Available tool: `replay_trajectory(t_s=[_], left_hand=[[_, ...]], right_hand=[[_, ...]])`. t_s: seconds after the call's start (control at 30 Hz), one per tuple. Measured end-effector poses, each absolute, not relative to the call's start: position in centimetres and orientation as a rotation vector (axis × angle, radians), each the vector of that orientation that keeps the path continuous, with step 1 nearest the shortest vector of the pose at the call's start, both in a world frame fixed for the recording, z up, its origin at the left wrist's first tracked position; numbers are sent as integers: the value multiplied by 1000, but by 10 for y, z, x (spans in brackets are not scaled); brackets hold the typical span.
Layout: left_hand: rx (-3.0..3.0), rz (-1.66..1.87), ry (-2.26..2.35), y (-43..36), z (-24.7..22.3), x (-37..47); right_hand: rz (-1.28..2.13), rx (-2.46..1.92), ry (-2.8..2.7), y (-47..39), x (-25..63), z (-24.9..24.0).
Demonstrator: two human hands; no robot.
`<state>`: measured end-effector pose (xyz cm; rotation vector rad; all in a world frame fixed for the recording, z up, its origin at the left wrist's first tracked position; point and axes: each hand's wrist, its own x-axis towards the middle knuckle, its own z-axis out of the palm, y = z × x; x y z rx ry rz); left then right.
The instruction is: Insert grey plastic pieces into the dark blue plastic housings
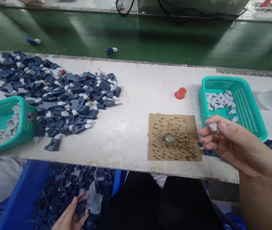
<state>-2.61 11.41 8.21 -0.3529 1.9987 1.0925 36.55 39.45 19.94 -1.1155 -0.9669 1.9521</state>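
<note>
Here our right hand pinches a small white piece beside the teal basket, left hand spread on dark parts in the blue bin; so light a pinch could drop it short.

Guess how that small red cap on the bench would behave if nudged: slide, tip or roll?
The red cap looks like thin plastic, so probably light and easy to shove. It appears flared, wider at the bottom, so tipping seems unlikely. Knocked over, its round shape would likely roll in a curve on the smooth white bench.
</note>
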Motion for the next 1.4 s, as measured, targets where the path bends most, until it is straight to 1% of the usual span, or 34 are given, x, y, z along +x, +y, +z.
replay_trajectory(t_s=[0.07, 0.17, 0.27, 0.33, 0.43, 0.47, 0.53, 0.6, 0.67, 0.73, 0.9, 1.07, 1.17, 1.4], left_hand=[[-459, 1241, 1784, 143, 106, -7], [-355, 1376, 1512, 180, 145, 23], [-93, 1315, 1242, 211, 173, 52], [70, 1263, 953, 233, 179, 69], [222, 1243, 562, 266, 171, 93], [238, 1261, 532, 276, 165, 100], [231, 1321, 608, 291, 154, 112], [198, 1366, 678, 299, 147, 120], [152, 1363, 635, 301, 143, 124], [75, 1342, 525, 298, 142, 125], [-202, 1298, 305, 294, 144, 120], [-323, 1247, 230, 295, 144, 120], [-287, 1248, 287, 295, 145, 121], [-106, 1361, 521, 291, 147, 120]], right_hand=[[1957, -1113, -1011, 393, 359, 200], [1928, -1130, -1103, 392, 351, 201], [1856, -1172, -1210, 388, 347, 199], [1747, -1223, -1315, 383, 346, 195], [1440, -1362, -1537, 375, 346, 182], [1279, -1423, -1647, 372, 345, 178], [851, -1497, -1922, 369, 344, 169], [462, -1413, -2160, 369, 343, 162], [281, -1276, -2289, 370, 340, 159], [258, -1203, -2339, 371, 337, 157], [261, -1197, -2355, 369, 330, 159], [276, -1451, -2272, 365, 336, 161], [287, -1454, -2248, 365, 338, 161], [178, -1194, -2381, 372, 333, 161]])
